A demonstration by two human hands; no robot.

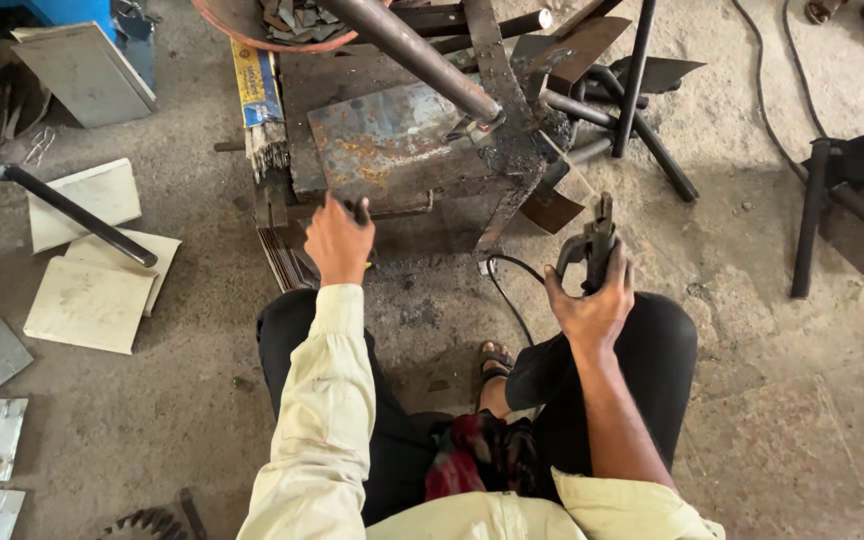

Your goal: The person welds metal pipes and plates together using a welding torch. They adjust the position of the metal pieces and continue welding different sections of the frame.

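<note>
Welding set-up: left hand (337, 240) clenched at rusty steel plate's (387, 135) edge, right hand (590, 295) grasping electrode holder (595, 240); an electrode seems wanted.

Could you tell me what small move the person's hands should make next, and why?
Probably draw one rod from the bundle of welding rods and clamp it in the electrode holder. The right hand grips the holder, whose clamp looks empty, while the left hand rests at the rusty plate's edge.
</note>
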